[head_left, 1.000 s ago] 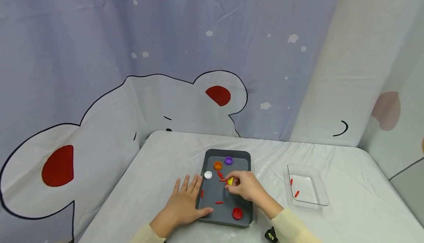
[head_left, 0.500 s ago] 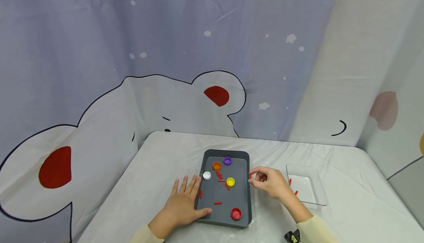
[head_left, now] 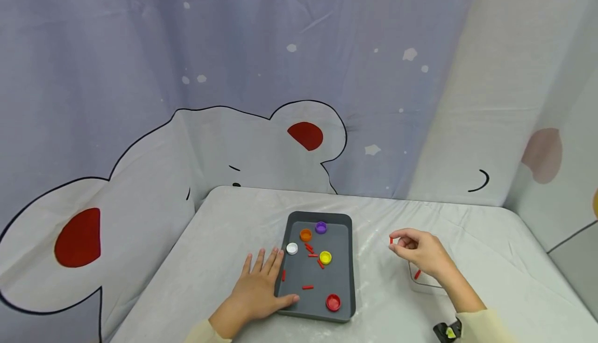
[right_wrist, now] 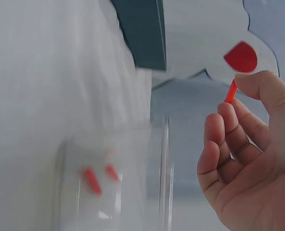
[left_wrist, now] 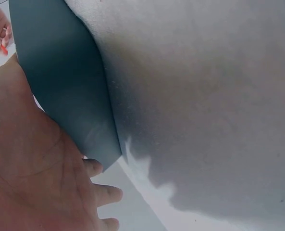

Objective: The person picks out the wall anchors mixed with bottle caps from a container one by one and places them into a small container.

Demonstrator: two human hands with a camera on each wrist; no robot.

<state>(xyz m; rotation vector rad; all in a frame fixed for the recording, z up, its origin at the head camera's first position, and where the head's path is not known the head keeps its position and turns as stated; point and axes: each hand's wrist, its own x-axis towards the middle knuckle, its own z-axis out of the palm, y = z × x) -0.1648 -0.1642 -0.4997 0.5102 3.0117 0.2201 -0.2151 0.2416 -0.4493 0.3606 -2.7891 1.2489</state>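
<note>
My right hand (head_left: 422, 254) pinches a short red stick (right_wrist: 231, 91) between thumb and fingertip, raised above the table near the clear plastic box (head_left: 429, 285). Two more red sticks (right_wrist: 92, 181) lie in that box, blurred in the right wrist view; in the head view my hand and forearm cover much of it. My left hand (head_left: 259, 287) lies with fingers spread at the left side of the dark grey tray (head_left: 338, 275), its thumb over the near left corner. Several red sticks (head_left: 308, 287) lie scattered on the tray.
Small round caps stand on the tray: purple (head_left: 321, 227) and orange (head_left: 306, 235) at the far end, white (head_left: 291, 248) at the left, yellow (head_left: 325, 258) near the middle, red (head_left: 333, 302) near the front. A white cloth (head_left: 374, 306) covers the table; a printed curtain (head_left: 233, 47) hangs behind.
My right hand has moved right, from beside the yellow cap to near the clear box, carrying a red stick. The yellow cap now shows fully. My left hand stays at the tray.
</note>
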